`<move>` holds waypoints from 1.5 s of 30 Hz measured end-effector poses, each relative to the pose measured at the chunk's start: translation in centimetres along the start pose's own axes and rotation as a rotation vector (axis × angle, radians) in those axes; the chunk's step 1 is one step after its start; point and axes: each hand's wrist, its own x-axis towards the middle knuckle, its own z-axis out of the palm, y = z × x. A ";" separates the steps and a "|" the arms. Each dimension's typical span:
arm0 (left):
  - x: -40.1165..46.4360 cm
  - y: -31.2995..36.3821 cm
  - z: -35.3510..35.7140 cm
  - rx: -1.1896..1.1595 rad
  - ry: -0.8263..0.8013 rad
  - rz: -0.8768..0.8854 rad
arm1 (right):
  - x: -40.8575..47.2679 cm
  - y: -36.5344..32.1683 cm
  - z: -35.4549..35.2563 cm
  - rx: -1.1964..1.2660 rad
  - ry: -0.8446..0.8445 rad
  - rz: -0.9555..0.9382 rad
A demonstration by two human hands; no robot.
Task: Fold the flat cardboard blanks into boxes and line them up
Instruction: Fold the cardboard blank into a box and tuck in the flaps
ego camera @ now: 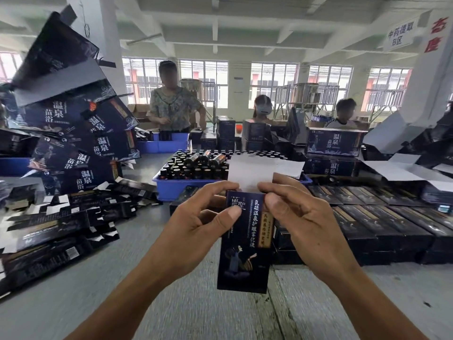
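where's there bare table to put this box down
Bare table runs down the middle, under both hands, between the flat blanks on the left and the rows of folded boxes on the right. The near table right of the held box is bare too. Farther back is crowded: blue bottle tray, stacked cartons.

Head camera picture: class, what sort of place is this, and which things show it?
Probably a factory packing room: both hands, left hand and right hand, fold a dark box; flat blanks are heaped, and a blue crate holds bottles.
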 end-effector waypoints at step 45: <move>-0.3 1.3 0.3 -0.067 0.093 -0.013 | -0.6 -0.5 0.5 -0.131 0.077 -0.125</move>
